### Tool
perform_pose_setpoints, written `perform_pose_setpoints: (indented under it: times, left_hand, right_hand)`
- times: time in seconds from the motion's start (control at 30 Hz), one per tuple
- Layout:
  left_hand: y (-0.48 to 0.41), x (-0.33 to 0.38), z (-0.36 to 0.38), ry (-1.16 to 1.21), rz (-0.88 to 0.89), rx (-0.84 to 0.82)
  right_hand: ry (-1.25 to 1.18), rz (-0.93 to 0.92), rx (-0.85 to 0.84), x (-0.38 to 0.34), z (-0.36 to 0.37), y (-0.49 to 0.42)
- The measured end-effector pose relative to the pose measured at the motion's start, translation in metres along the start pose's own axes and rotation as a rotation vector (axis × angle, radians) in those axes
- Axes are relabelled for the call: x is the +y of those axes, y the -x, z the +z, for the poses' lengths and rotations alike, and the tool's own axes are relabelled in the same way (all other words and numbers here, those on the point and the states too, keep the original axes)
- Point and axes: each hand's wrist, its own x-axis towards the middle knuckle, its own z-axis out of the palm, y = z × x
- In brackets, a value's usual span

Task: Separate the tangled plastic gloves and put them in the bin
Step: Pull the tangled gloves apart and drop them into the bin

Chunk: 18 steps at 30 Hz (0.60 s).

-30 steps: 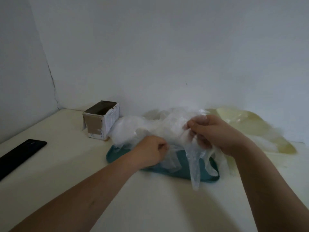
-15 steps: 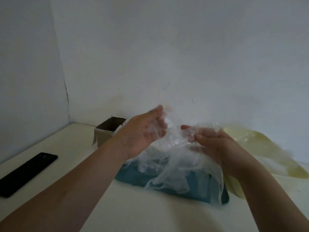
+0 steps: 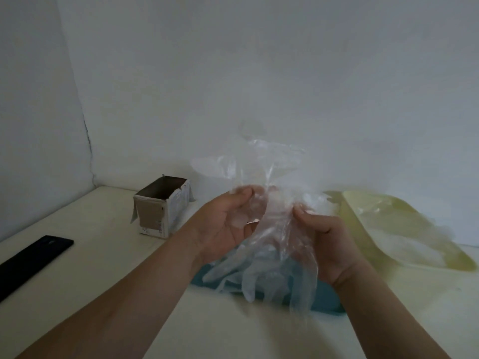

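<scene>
**Clump of clear gloves held up between two hands**

The tangled plastic gloves (image 3: 274,239) are a bundle of thin, clear, crinkled film, see-through enough that the skin and the wall (image 3: 259,73) show through it. The bundle is in the air above the table (image 3: 116,294), between the two hands and in front of the person. The left hand (image 3: 223,229) is palm-up, with its thumb and curled fingers pinching film at the bundle's left side. The right hand (image 3: 331,247) grips the right side, thumb and fingertips closed on the plastic.

The bundle's long axis runs roughly up and down. Loose film flares upward above the hands against the wall, and several glove fingers hang downward below the wrists.

Directly beneath lies a shallow teal tray (image 3: 326,301), mostly hidden by the hanging film. Whether the lowest glove fingers touch it, or what lies in it, cannot be told. To the left, well apart from the hands, a small cardboard box (image 3: 158,211) stands upright with its top open. Its inside is dark and its contents do not show.

To the right, a yellowish plastic bag (image 3: 404,224) lies crumpled on the table against the wall. A flat black object (image 3: 31,257) rests near the table's left edge.
</scene>
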Motion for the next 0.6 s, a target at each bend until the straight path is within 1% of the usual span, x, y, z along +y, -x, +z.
perform_pose_setpoints:
  times: [0.1, 0.17, 0.27, 0.33, 0.43, 0.6]
  left_hand:
    - [-0.008, -0.009, -0.014, -0.129, -0.024, 0.088]
    - [-0.011, -0.013, -0.019, -0.130, -0.036, 0.089]
    - [-0.007, -0.018, -0.019, -0.102, -0.033, 0.069]
    - [-0.007, -0.018, -0.020, -0.108, -0.052, 0.040]
    - [-0.005, -0.016, -0.019, -0.218, -0.113, -0.017]
    - [-0.004, -0.017, -0.027, -0.268, -0.118, -0.008]
  right_hand:
    - [0.006, -0.046, 0.059, -0.004, -0.008, -0.005]
    - [-0.013, -0.073, 0.104, -0.004, -0.012, -0.012]
    - [0.046, -0.053, 0.086, -0.005, -0.009, -0.020]
    - [0.033, -0.038, 0.074, -0.003, -0.011, -0.024]
    - [-0.006, -0.025, 0.089, -0.007, -0.010, -0.026]
    - [0.136, -0.135, 0.162, -0.020, -0.010, -0.024]
